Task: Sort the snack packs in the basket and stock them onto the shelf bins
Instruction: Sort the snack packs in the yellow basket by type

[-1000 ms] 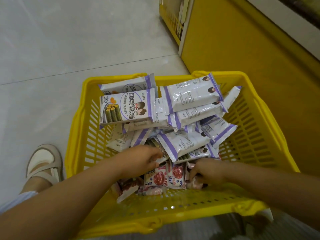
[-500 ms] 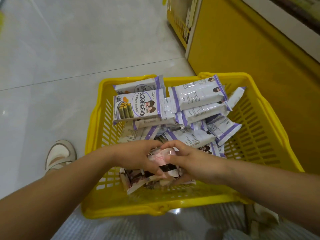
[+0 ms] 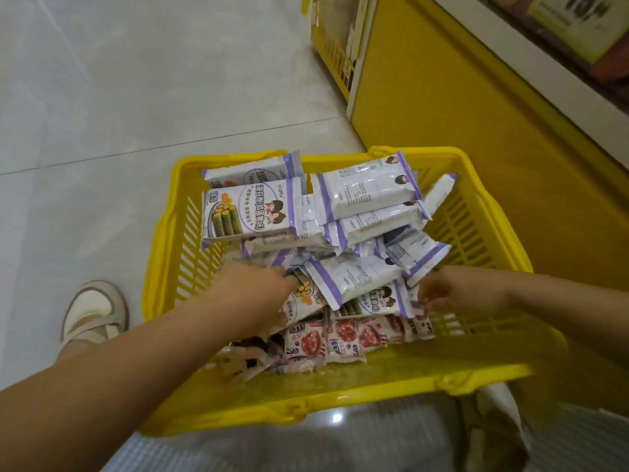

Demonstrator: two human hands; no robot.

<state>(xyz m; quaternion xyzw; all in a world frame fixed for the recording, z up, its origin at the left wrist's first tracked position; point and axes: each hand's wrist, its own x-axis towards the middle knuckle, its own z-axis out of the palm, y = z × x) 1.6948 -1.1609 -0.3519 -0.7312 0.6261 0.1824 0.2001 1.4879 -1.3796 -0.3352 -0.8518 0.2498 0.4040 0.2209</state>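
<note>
A yellow plastic basket (image 3: 503,253) stands on the floor, piled with white-and-purple seaweed-roll snack packs (image 3: 252,212). A row of pink-and-red snack packs (image 3: 343,338) lies along its near side. My left hand (image 3: 255,298) reaches into the pile. Its fingers and thumb are curled round the end of a white-and-purple pack (image 3: 306,298). My right hand (image 3: 446,291) is at the right side of the pile. Its curled, blurred fingers touch the purple edge of another pack (image 3: 381,301), and I cannot make out a grip.
A yellow shelf base (image 3: 459,107) rises behind and to the right of the basket, with a white ledge (image 3: 531,63) above it. Grey floor tiles lie to the left. My shoe (image 3: 92,311) is left of the basket, and my lap is below it.
Both hands held a pink pack together at the middle of the basket. They have let it go and moved apart onto the white-and-purple packs.
</note>
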